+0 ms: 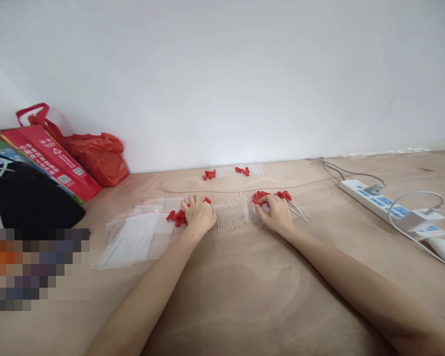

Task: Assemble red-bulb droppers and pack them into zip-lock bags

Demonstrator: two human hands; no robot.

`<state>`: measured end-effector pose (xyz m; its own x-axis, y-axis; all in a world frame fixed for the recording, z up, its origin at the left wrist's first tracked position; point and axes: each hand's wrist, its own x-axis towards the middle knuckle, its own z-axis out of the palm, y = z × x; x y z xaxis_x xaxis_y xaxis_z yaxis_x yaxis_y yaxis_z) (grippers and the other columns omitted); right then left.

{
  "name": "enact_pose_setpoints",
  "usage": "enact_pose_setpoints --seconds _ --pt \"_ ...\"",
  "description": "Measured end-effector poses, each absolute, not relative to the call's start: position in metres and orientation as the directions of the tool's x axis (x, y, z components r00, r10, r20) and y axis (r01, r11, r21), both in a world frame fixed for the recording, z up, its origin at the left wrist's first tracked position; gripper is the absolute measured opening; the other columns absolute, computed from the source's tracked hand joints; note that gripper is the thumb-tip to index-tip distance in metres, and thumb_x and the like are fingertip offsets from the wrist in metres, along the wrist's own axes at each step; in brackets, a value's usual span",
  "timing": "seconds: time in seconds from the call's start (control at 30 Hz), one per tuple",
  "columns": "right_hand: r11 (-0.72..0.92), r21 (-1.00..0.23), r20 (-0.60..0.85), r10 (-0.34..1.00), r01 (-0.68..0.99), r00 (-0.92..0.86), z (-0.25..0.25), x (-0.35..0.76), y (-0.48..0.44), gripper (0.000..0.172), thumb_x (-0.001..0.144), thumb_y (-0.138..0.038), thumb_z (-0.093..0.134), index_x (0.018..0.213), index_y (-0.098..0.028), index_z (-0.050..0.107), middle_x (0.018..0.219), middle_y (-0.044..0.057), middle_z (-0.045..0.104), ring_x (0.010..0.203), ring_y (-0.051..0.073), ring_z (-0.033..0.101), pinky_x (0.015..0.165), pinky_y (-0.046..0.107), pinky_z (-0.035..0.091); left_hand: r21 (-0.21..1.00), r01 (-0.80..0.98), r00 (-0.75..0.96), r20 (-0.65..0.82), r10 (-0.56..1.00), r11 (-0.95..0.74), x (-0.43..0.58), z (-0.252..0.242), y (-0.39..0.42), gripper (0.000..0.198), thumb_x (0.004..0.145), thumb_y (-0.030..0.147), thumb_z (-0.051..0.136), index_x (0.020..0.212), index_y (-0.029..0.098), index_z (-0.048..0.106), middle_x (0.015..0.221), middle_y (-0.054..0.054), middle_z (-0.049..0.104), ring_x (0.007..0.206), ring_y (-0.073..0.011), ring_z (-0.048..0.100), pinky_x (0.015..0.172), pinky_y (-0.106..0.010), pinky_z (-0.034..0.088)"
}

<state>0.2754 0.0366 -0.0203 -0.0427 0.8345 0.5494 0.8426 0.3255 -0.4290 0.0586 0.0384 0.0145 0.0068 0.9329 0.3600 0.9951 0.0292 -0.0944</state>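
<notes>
A row of thin clear tubes lies side by side on the wooden table, between my two hands. My left hand rests at the row's left end with its fingers curled; what its fingertips hold, if anything, is hidden. Beside and partly under it sits a pile of small red rubber bulbs. At the right end, my right hand has thumb and fingers closed at a red bulb. Next to that hand lie droppers, thin clear tubes with red bulbs on their far ends.
Clear zip bags lie left of my left hand. More red bulbs and a small bag are near the wall. A power strip with cables stands right; a red plastic bag and black bag stand left.
</notes>
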Motion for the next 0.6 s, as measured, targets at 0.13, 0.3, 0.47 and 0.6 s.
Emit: enact_pose_setpoints --seconds 0.13,0.3,0.47,0.6 --pt "0.444 -0.385 0.556 0.811 0.809 -0.181 -0.025 0.271 0.017 0.011 0.074 -0.03 0.049 0.072 -0.019 0.053 0.075 0.002 0.062 0.075 0.018 0.054 0.073 0.031 0.03 -0.107 0.993 -0.005 0.353 0.936 0.046 0.061 0.014 0.04 0.029 0.072 0.03 0.043 0.073 0.013 0.067 0.1 -0.018 0.054 0.101 -0.0337 0.041 0.085 -0.05 0.026" --pt "0.474 -0.36 0.554 0.802 0.804 -0.224 -0.025 0.272 0.012 0.009 0.073 -0.028 0.052 0.071 -0.019 0.052 0.072 0.001 0.061 0.074 0.018 0.053 0.072 0.032 0.029 -0.092 0.993 -0.033 0.327 0.945 0.067 0.061 0.01 0.044 0.028 0.07 0.03 0.045 0.072 0.012 0.067 0.097 -0.019 0.056 0.102 -0.0344 0.041 0.083 -0.05 0.027" --pt "0.505 -0.395 0.573 0.788 0.768 -0.224 -0.028 0.273 0.017 0.009 0.073 -0.027 0.052 0.07 -0.019 0.052 0.071 0.003 0.06 0.073 0.018 0.052 0.07 0.032 0.032 -0.053 0.997 -0.028 0.337 0.941 0.048 0.06 0.018 0.045 0.027 0.074 0.03 0.044 0.066 0.013 0.065 0.096 -0.018 0.055 0.101 -0.034 0.041 0.082 -0.05 0.029" --pt "0.622 -0.49 0.624 0.739 0.61 -0.253 -0.028 0.271 0.017 0.011 0.076 -0.021 0.048 0.085 -0.018 0.053 0.074 0.004 0.056 0.07 0.016 0.051 0.064 0.029 0.04 0.063 0.966 0.204 0.402 0.892 -0.25 0.059 0.026 0.031 0.021 0.08 0.025 0.041 0.078 0.015 0.059 0.095 -0.011 0.057 0.094 -0.026 0.048 0.079 -0.041 0.036"
